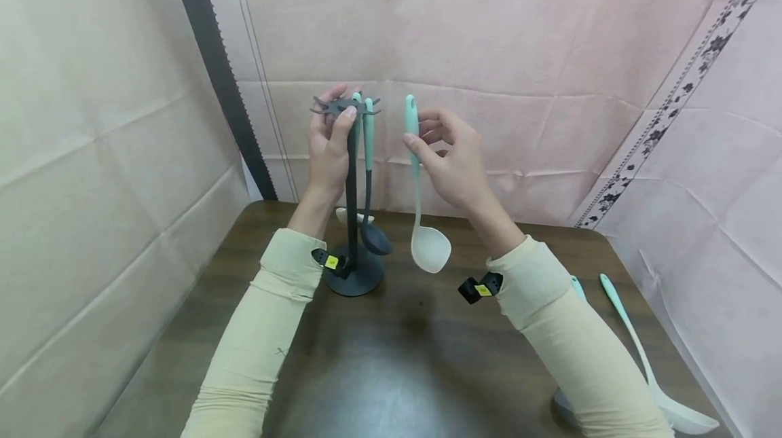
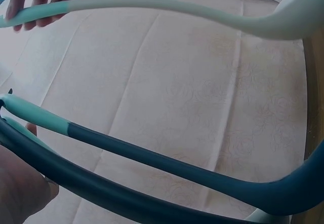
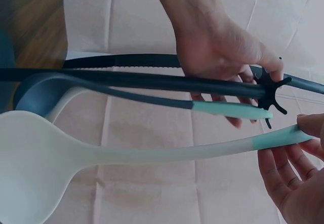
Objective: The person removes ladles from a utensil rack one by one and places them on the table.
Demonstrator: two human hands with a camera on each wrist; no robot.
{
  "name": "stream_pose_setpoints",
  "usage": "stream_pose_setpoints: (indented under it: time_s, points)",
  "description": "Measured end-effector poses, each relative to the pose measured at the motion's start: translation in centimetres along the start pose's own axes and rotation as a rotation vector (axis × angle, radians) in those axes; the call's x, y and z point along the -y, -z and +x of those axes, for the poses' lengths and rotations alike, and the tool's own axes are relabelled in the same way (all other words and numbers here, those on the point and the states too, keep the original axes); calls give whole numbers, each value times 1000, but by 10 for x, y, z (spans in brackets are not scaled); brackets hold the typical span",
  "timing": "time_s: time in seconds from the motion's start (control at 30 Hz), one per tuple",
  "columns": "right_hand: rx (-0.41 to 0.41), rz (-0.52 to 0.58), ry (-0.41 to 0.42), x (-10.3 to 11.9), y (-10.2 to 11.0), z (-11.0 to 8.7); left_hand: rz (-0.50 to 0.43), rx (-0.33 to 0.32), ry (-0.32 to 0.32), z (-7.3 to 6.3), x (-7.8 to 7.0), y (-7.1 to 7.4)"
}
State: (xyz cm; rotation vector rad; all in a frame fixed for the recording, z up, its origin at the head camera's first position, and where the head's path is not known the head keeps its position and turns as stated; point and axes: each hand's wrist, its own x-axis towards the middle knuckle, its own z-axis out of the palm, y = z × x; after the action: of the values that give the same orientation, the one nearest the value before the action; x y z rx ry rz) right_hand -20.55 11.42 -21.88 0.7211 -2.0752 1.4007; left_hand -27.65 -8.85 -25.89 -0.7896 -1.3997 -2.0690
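My right hand [image 1: 455, 153] pinches the mint-green handle of a white ladle [image 1: 430, 249], which hangs bowl down above the table. A dark utensil stand [image 1: 351, 200] with a hooked top rises to its left. My left hand [image 1: 330, 153] grips the stand's top, thumb on the near side and fingers behind. From its hooks hang a dark ladle [image 1: 374, 240] with a mint handle and, behind, a white-headed utensil [image 1: 342, 216] that is mostly hidden. In the right wrist view, the white ladle [image 3: 30, 163] is apart from the hooks [image 3: 273, 95].
On the brown table [image 1: 391, 356], at the right, lies a white utensil [image 1: 684, 414] with a mint handle. Beside it, a second mint handle [image 1: 578, 287] and a grey head [image 1: 563, 403] are partly covered by my right sleeve. Cloth walls [image 1: 489, 30] enclose the table.
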Motion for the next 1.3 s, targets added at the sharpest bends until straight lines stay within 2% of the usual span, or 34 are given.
stream_pose_setpoints:
  time_s: [0.53, 0.77, 1.3]
  points:
    - [-37, -66, -38, -17, 27, -12, 34, 4, -36, 1, 2, 0]
    - [-37, -105, -89, -23, 34, -18, 8, 3, -60, 1, 1, -1]
    - [-62, -106, -146, -53, 59, -37, 0, 1, -51, 0, 3, -1]
